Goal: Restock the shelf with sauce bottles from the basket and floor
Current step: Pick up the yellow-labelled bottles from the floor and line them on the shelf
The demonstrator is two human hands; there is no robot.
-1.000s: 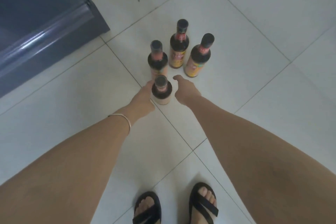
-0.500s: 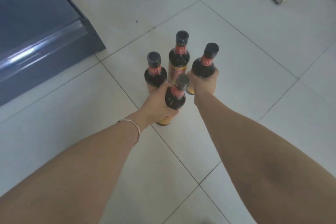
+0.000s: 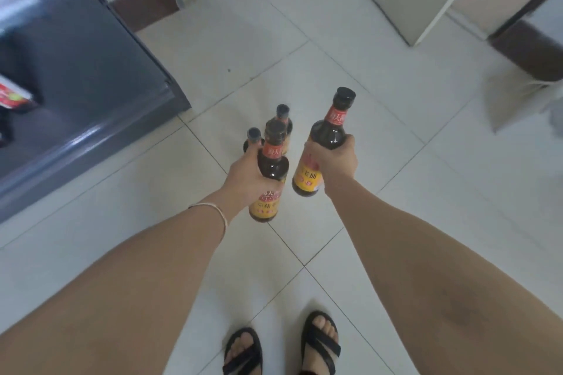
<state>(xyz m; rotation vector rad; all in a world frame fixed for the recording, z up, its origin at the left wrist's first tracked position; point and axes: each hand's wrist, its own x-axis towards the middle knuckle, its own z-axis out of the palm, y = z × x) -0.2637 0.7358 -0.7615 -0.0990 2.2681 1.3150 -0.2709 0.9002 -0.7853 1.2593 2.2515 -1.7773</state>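
My sandals (image 3: pixel 320 341) are at the bottom of the frame, both planted on the white floor (image 3: pixel 396 85). Above them my forearms run up toward the centre, with a thin bracelet (image 3: pixel 213 210) on the left wrist.

My left hand (image 3: pixel 243 176) is wrapped round the belly of the left bottle (image 3: pixel 272 161), its fingers hidden on the bottle's far side. My right hand (image 3: pixel 335 161) grips the right bottle (image 3: pixel 330 131) the same way, thumb across the dark glass above the yellow label. Both bottles tilt slightly, caps pointing away from me.

A second ago all four bottles stood on the tile and my hands were only reaching in. Half a second ago my fingers had closed on two of them. Now both are lifted clear of the floor and higher in the frame.

Just past my left hand the near floor bottle (image 3: pixel 253 133) shows little more than its cap. The far floor bottle (image 3: pixel 282 111) stands right behind it, still upright on the tile.

Further off, at the upper left, is the grey shelf (image 3: pixel 91 85), with a red packet (image 3: pixel 12 97) at its edge. More of the shelf shows than before. I judge the pickup done, so carrying this pair over to it comes next, then another trip for the two left behind. No basket is in view.
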